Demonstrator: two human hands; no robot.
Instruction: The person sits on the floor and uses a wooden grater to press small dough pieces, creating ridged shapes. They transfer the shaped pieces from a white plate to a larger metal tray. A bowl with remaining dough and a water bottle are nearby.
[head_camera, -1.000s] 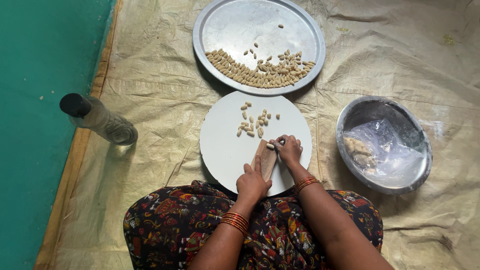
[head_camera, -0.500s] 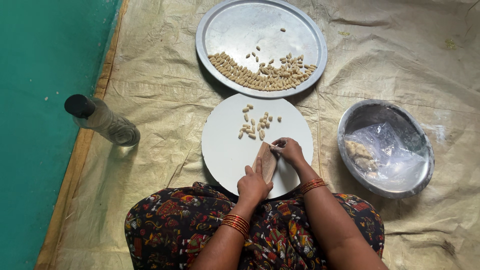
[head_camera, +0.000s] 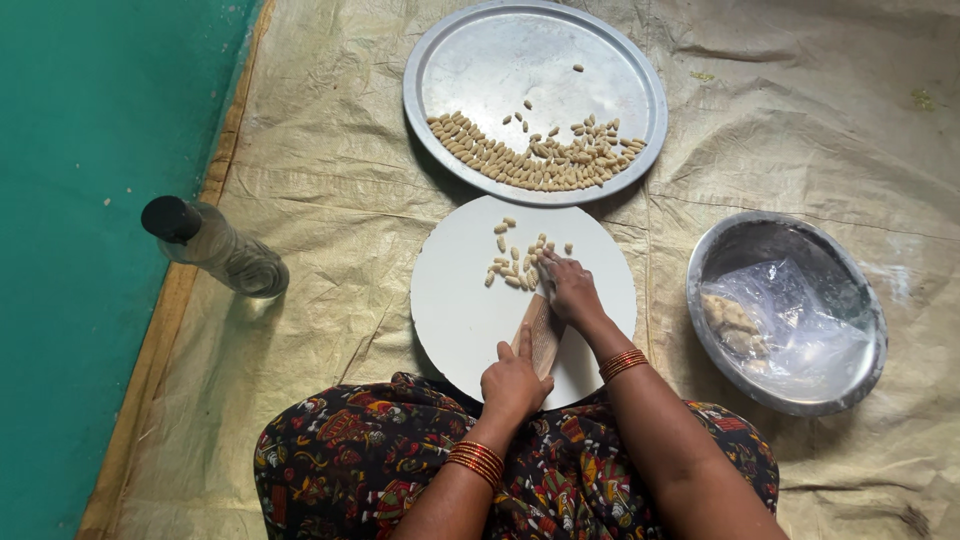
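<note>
Head view, looking straight down at my seated subject. I see the left hand (head_camera: 513, 382) closed around the near end of a small ridged wooden board (head_camera: 541, 331), thumb up along its left edge, holding it tilted on the round white board (head_camera: 460, 310). The right hand (head_camera: 571, 289) sits at the far end of the ridged board, fingers curled down and pressed onto its top; whether a bit of dough is pinched beneath them I cannot tell, the fingers hide it. Red bangles (head_camera: 622, 363) on the right wrist, a matching stack on the left.

Just left of and beyond the right fingertips, a loose scatter of small shaped dough pieces (head_camera: 513, 262) lies on the white board, touching or nearly touching one another. Far of the white board, close to its rim, stands a large steel plate (head_camera: 500, 60); a curved heap of the same pale pieces (head_camera: 535, 162) runs along its near side, a few strays further in.

To the right, apart from the white board, a steel bowl (head_camera: 768, 240) lined with clear plastic film, a lump of dough (head_camera: 731, 322) at its left side. To the left, well apart, a clear bottle with a black cap (head_camera: 212, 246) lies on the wrinkled tan sheet (head_camera: 330, 250) near the green floor (head_camera: 80, 250). Patterned dark clothing (head_camera: 350, 460) fills the near edge.
</note>
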